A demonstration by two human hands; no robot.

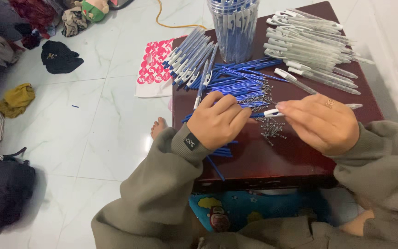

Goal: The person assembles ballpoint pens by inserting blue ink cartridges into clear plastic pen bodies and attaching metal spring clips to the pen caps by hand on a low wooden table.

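My left hand (217, 121) and my right hand (321, 122) meet over a small dark red table (272, 161). Between them they hold one pen (269, 113): the left fingers pinch its blue refill end, the right fingers grip its white and clear barrel, whose tip pokes out past the hand. Under the hands lie loose blue refills (242, 83) and a scatter of small metal springs (270, 127). A ring sits on a finger of my right hand.
Clear pen barrels (312, 50) are piled at the table's far right, finished blue pens (190, 57) at its far left, a clear jar of pens (234, 27) behind. A red-and-white sheet (153, 69), clothes, a yellow cloth (15, 99) and a dark bag (3, 189) lie on the white floor.
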